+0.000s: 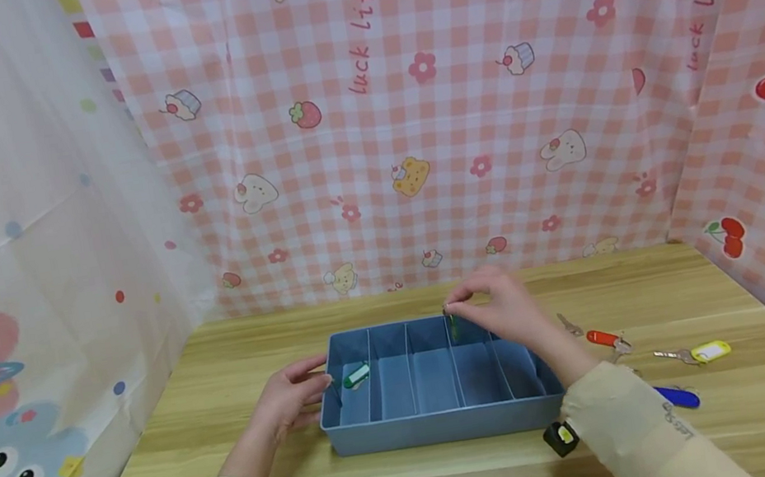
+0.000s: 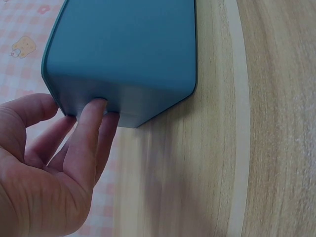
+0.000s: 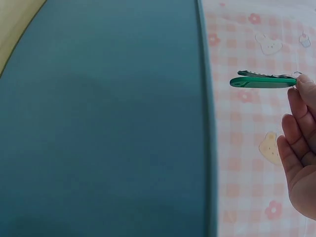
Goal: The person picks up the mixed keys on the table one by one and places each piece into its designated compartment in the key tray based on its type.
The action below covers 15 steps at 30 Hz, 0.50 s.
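A blue-grey divided tray (image 1: 450, 425) lies on the table with several compartments in a row. My left hand (image 1: 281, 405) holds its left end; in the left wrist view the fingers (image 2: 89, 131) touch the outer end wall, with one digit at the rim. Above the tray's back part, right of the middle, my right hand (image 1: 506, 306) pinches the ring of a green key tag (image 3: 261, 82). A key (image 3: 259, 74) hangs beside that tag. Another green key tag (image 1: 357, 375), with a white label, lies in the leftmost compartment.
Right of the tray lie a red key tag (image 1: 603, 338), a yellow key tag (image 1: 711, 352) with its key, and a blue key tag (image 1: 678, 397) partly behind the right sleeve. A loose-looking key (image 1: 571, 325) lies near the right forearm. Patterned cloth (image 1: 440, 129) hangs behind the table.
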Motion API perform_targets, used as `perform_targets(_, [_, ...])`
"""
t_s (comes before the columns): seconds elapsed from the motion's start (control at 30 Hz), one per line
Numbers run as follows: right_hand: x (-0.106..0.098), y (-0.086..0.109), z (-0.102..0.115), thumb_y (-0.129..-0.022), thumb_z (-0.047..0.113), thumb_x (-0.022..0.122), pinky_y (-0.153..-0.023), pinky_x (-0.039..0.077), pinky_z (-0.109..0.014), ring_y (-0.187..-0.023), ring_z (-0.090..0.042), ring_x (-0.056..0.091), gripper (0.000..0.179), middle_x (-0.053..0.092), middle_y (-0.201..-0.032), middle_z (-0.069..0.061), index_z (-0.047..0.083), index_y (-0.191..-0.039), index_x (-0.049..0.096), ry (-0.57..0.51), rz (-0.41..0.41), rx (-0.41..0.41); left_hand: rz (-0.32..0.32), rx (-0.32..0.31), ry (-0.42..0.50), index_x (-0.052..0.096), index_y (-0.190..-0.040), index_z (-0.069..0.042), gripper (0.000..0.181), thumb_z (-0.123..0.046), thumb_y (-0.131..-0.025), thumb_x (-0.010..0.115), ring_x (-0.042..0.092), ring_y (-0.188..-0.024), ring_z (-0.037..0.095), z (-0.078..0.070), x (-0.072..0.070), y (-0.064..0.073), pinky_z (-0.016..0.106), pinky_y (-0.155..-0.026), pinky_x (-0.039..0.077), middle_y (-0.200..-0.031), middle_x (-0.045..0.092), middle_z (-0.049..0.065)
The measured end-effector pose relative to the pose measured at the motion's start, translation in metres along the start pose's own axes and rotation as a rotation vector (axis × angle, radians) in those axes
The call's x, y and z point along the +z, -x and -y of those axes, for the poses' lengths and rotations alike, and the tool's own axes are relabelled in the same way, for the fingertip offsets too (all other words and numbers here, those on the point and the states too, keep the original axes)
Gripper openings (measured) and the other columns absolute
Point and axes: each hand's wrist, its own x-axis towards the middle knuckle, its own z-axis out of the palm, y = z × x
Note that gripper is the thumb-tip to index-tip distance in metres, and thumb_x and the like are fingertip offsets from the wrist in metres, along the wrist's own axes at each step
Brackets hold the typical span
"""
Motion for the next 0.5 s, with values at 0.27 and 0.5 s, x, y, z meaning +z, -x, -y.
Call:
perform_targets(0.27, [0.013, -0.005, 0.01, -0.088, 0.018, 0.077, -0.081, 0.048, -0.041, -0.09, -0.017, 0.056, 0.005, 0.07, -0.086, 0.009, 0.013, -0.089, 0.079, 0.008, 0.043, -0.017, 0.006, 0.0, -0.003, 0.05, -0.143, -0.001, 0.05, -0.008, -0.096, 0.063, 0.069, -0.095, 0.027, 0.001, 0.0, -0.002, 0.042, -0.071, 0.059, -0.128, 0.061, 0.024])
perform_targets(0.5, [0.025, -0.012, 0.018, -0.087, 0.016, 0.078, -0.082, 0.048, -0.041, -0.088, -0.016, 0.058, 0.004, 0.072, -0.086, 0.01, 0.013, -0.09, 0.079, 0.004, 0.081, -0.072, -0.003, -0.011, 0.007, 0.052, -0.142, -0.001, 0.048, -0.007, -0.096, 0.063, 0.069, -0.094, 0.026, 0.0, 0.0, -0.002, 0.04, -0.07, 0.059, -0.128, 0.061, 0.025])
